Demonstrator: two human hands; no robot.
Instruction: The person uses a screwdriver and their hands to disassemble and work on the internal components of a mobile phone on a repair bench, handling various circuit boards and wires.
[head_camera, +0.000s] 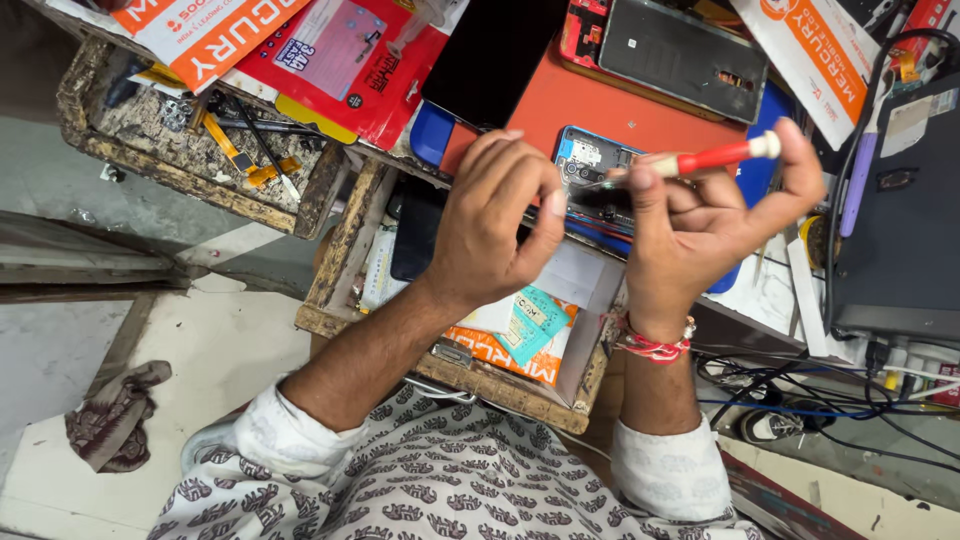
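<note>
While the opened blue-framed phone with its circuit board bared (592, 175) lies on the orange mat (600, 105) just beyond our knuckles, our right hand (700, 225) pinches a slim red-and-white screwdriver (715, 157), its long axis running leftward, tip at the board. Our left hand (497, 225) curls over the phone's near edge, seemingly steadying it. A black phone (490, 60) and a worn wooden drawer of papers (345, 250) flank us.

The screwdriver (715, 157) has a red handle with a white cap. The opened phone (597, 175) has a blue frame and lies on an orange-red mat (580, 100). A red-and-white thread band (652, 345) circles the right wrist. The shirt (450, 490) is white with a dark repeating print. A brown patterned rag (115, 415) lies on the pale floor (60, 350).
</note>
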